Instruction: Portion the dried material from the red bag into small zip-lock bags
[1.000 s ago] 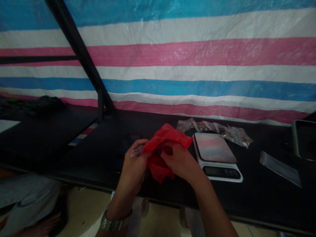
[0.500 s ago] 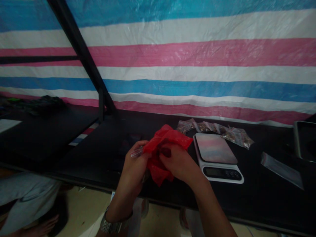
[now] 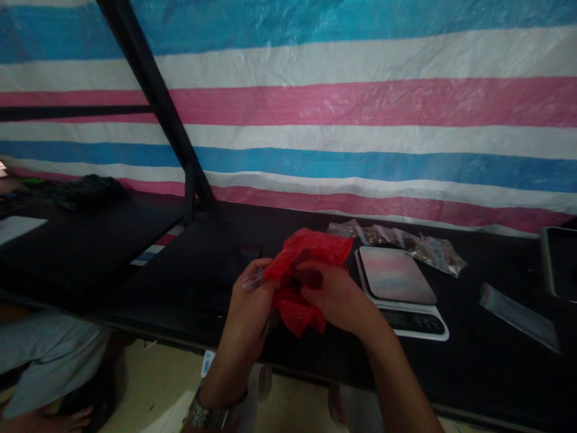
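Observation:
A crumpled red plastic bag [image 3: 297,316] is held above the front part of the black table. My left hand [image 3: 252,300] grips its left side, and a bit of clear plastic, seemingly a small zip bag [image 3: 255,278], pokes out by the thumb. My right hand [image 3: 336,294] reaches into the bag's mouth with curled fingers; what they pinch, if anything, is dark and hidden. Just right of that hand lies a white kitchen scale [image 3: 399,282] with a metal plate. Behind the scale, several small zip bags with brown dried contents [image 3: 433,252] rest in a row.
A flat clear zip bag [image 3: 520,316] lies right of the scale, near a dark tray [image 3: 559,264] at the edge. Behind the table [image 3: 180,288] hangs a striped plastic sheet [image 3: 360,102], with a black slanted post [image 3: 153,90]. Another person's leg [image 3: 49,355] shows lower left.
The view has shifted slightly. My right hand's fingers have moved a little within the red bag's mouth; both hands keep about the same place on it.

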A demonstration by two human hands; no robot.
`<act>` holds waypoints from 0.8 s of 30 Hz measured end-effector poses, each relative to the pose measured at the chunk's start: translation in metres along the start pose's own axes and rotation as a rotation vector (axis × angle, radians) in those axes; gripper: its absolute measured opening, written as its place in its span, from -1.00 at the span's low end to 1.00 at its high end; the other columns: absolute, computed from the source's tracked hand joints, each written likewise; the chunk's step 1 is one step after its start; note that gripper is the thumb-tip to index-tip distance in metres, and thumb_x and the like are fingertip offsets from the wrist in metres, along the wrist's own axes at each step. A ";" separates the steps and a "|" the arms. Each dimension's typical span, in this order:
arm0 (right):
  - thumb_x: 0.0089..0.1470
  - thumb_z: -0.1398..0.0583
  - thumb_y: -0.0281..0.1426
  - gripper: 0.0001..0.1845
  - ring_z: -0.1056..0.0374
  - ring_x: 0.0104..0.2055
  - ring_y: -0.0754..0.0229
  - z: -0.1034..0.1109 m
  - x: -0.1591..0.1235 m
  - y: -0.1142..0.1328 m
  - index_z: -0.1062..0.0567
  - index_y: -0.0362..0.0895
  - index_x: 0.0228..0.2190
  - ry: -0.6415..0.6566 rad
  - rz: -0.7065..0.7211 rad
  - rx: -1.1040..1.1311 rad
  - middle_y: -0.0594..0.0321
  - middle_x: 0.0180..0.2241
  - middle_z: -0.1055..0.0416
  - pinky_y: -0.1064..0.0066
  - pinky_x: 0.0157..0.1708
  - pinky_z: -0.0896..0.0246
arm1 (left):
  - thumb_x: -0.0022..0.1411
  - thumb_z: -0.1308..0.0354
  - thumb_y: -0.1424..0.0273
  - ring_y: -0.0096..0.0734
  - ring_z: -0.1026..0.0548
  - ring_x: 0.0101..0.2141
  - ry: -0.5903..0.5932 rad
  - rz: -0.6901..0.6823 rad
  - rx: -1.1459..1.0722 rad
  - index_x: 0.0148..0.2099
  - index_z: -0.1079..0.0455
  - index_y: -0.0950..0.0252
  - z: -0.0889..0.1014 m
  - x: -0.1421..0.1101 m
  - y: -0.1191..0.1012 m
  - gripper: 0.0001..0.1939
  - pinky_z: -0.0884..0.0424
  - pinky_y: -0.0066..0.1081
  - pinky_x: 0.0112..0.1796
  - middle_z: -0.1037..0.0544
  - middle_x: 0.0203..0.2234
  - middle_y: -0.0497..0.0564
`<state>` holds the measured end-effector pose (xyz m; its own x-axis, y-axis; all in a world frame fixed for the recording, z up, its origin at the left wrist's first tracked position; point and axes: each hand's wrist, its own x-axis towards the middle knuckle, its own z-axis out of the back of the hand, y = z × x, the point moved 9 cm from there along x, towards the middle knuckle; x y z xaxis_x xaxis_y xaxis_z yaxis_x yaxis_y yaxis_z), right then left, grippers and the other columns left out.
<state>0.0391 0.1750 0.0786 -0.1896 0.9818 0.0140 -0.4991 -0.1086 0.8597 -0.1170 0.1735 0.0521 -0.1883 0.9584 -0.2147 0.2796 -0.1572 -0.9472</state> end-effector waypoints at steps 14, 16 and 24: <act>0.10 -0.20 -0.58 -0.73 -0.58 -0.16 0.10 0.011 0.004 -0.005 -0.66 -0.13 -0.21 -0.099 -0.023 0.035 0.17 -0.19 -0.67 0.31 -0.05 -0.42 | -0.28 -0.35 0.30 -0.37 -0.50 -0.46 0.011 -0.013 0.129 -0.24 -0.49 0.25 -0.006 -0.005 -0.004 -0.57 -0.38 -0.47 -0.45 -0.59 -0.49 -0.08; 0.13 -0.21 -0.56 -0.75 -0.58 -0.14 0.10 0.014 0.004 -0.005 -0.66 -0.14 -0.20 -0.113 -0.043 0.028 0.16 -0.19 -0.67 0.31 -0.03 -0.41 | -0.26 -0.36 0.29 -0.38 -0.50 -0.46 0.009 -0.032 0.145 -0.24 -0.50 0.26 -0.006 -0.005 -0.006 -0.58 -0.37 -0.47 -0.45 -0.59 -0.50 -0.07; 0.11 -0.20 -0.61 -0.59 -0.59 -0.03 0.13 -0.006 0.000 0.000 -0.67 -0.07 -0.07 0.030 0.012 0.012 0.22 -0.07 -0.69 0.36 0.00 -0.38 | -0.28 -0.34 0.34 -0.38 -0.50 -0.46 -0.008 -0.069 0.102 -0.27 -0.50 0.25 -0.002 -0.002 -0.006 -0.61 -0.37 -0.47 -0.45 -0.59 -0.48 -0.08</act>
<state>0.0339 0.1740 0.0756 -0.2210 0.9752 0.0085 -0.4862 -0.1178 0.8659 -0.1160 0.1728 0.0585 -0.2111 0.9659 -0.1497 0.1682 -0.1150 -0.9790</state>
